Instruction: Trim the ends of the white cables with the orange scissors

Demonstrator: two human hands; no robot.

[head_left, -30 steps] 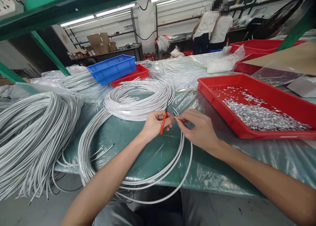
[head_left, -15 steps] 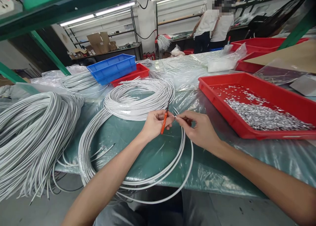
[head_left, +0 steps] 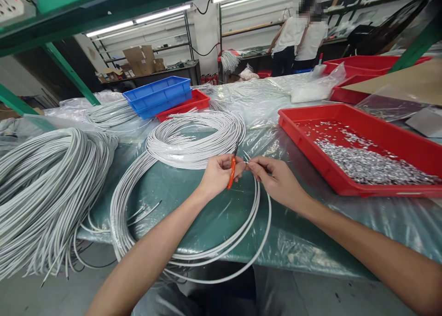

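Note:
My left hand point(head_left: 218, 174) is closed around a slim tool with an orange handle point(head_left: 231, 173) and a thin dark tip pointing away from me; its exact kind is unclear. The thumb and fingertips of this hand meet those of my right hand point(head_left: 276, 175). My right hand pinches the end of a white cable point(head_left: 268, 224), which loops down past the table edge. A small shiny bit shows between the fingertips, too small to name. Other white cable ends point(head_left: 246, 155) stick up just behind the fingers. Beyond my left hand lies a coil of white cables point(head_left: 196, 157).
A red tray point(head_left: 307, 157) of small silvery metal pieces stands at right. Thick grey-white cable bundles point(head_left: 62, 178) hang over the left table edge. Behind are a blue bin point(head_left: 159, 95), a red bin point(head_left: 198, 102) and a plastic bag point(head_left: 311, 91). Two people point(head_left: 288, 35) stand at the far bench.
The orange-handled tool has tilted slightly in my left hand. My right fingers have shifted a little at the cable end. The view has moved slightly.

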